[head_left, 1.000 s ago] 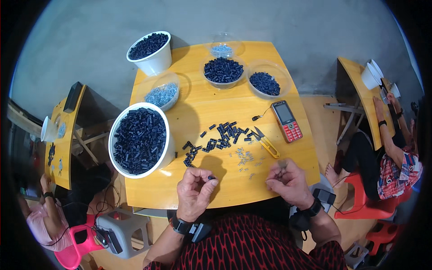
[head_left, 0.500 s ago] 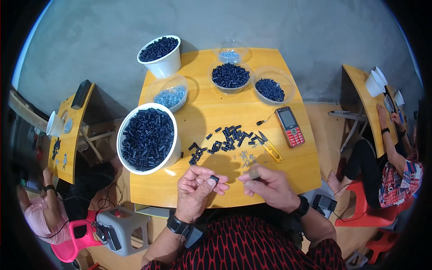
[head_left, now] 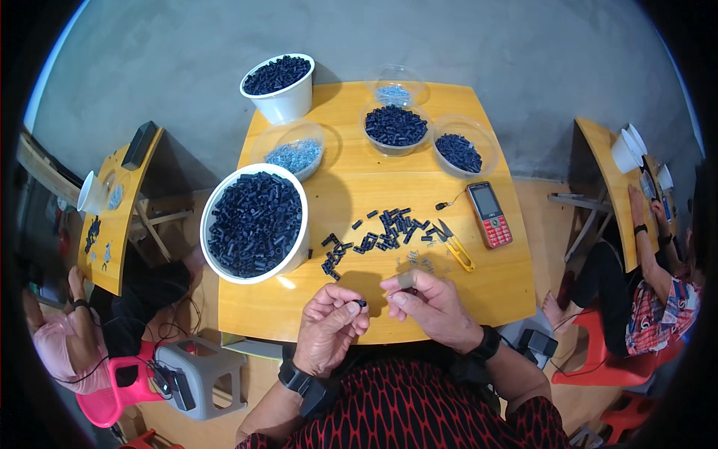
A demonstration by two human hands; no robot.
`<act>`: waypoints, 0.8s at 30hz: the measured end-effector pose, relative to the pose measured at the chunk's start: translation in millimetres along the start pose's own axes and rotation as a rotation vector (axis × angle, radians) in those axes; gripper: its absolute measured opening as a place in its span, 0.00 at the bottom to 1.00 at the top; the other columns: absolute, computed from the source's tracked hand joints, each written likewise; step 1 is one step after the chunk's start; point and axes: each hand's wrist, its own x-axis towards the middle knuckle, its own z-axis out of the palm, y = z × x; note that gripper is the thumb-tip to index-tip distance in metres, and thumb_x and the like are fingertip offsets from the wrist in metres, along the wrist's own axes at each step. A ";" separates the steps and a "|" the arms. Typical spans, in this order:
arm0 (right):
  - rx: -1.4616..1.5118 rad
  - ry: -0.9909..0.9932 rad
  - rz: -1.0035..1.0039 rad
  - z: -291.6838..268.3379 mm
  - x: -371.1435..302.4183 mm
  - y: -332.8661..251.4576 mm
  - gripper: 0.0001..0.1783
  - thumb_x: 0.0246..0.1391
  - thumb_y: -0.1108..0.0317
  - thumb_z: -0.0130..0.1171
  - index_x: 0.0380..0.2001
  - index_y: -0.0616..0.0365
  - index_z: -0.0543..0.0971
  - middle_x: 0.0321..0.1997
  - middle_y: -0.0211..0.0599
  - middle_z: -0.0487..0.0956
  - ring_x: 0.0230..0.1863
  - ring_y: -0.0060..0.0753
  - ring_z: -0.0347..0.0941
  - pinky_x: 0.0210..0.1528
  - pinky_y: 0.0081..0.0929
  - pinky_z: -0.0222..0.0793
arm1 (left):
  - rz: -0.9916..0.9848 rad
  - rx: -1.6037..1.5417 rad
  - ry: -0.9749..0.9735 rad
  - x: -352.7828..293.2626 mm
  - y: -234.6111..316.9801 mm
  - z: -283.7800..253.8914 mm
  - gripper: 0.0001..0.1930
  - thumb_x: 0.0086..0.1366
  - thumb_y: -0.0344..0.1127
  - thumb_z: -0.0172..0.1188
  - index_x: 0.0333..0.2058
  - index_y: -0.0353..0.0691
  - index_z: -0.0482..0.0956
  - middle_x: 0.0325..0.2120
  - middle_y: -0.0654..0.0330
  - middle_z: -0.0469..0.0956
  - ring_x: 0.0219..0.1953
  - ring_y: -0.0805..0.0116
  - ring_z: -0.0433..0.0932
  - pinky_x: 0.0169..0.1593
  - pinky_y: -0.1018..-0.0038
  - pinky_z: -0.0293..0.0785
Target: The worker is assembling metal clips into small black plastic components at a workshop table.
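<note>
Right hand nearer left hand; black piece part-hidden.

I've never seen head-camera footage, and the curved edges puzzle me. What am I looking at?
There's no machine: these are a person's bare hands. A wide fisheye camera on their head looks down, bending straight edges; picture left is their left.

The yellow table holds two white tubs of black pieces, clear bowls of small parts, loose black pieces, scattered silvery bits, yellow-handled snips and a red-and-black phone.

The left hand pinches a small black piece. The right hand's fingertips meet, but what they hold is too small to tell.
</note>
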 end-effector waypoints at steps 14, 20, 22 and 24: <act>-0.120 0.024 0.057 25.2 6.6 3.5 0.07 0.68 0.72 0.54 0.41 0.66 0.77 0.36 0.36 0.81 0.37 0.21 0.79 0.41 0.21 0.76 | 0.036 0.235 -0.027 -1.6 -0.4 -9.6 0.05 0.68 0.23 0.60 0.41 0.34 0.75 0.34 0.51 0.83 0.31 0.68 0.84 0.35 0.75 0.81; -0.621 -0.025 -0.261 26.2 14.8 0.4 0.06 0.63 0.75 0.55 0.41 0.66 0.77 0.35 0.42 0.79 0.38 0.37 0.79 0.40 0.30 0.75 | 0.093 0.218 -0.022 2.9 -4.5 -11.6 0.05 0.69 0.22 0.58 0.42 0.34 0.73 0.34 0.51 0.83 0.31 0.68 0.84 0.35 0.75 0.81; -0.579 -0.027 -0.297 25.8 16.8 3.6 0.08 0.61 0.76 0.55 0.42 0.65 0.78 0.35 0.44 0.77 0.38 0.44 0.77 0.39 0.32 0.74 | 0.097 0.216 -0.015 3.6 -5.2 -12.7 0.05 0.69 0.23 0.58 0.42 0.34 0.72 0.34 0.52 0.83 0.31 0.68 0.84 0.35 0.75 0.81; -0.575 -0.029 -0.286 23.9 18.0 1.4 0.08 0.61 0.76 0.56 0.43 0.65 0.79 0.36 0.44 0.77 0.37 0.42 0.78 0.39 0.31 0.74 | 0.099 0.214 -0.012 4.7 -5.8 -13.0 0.05 0.69 0.23 0.57 0.42 0.35 0.72 0.34 0.52 0.83 0.31 0.69 0.83 0.35 0.76 0.80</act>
